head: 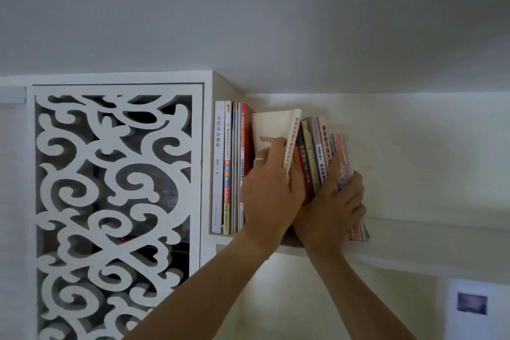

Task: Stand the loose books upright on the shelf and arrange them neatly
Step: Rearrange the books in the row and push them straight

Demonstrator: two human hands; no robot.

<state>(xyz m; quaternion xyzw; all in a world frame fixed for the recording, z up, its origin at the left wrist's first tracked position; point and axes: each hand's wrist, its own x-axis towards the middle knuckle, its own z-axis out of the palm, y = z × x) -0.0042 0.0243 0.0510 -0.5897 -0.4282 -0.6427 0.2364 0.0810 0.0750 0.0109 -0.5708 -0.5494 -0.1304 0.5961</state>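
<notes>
The shelf (400,226) holds books. The left hand (269,193) grips a cream book (271,127); the right hand (335,201) grips leaning books (323,146).

Books (231,168) on shelf (414,232) (right of screen (116,201)).

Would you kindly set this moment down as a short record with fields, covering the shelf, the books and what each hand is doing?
setting: white shelf high on a wall, beside a carved white panel
upright books: a row standing at the shelf's left end
leaning books: a group tilted left, further right
left hand: left hand grips a cream book, ring on one finger
right hand: right hand holds the leaning group's right side
task state: books not yet all upright
</notes>
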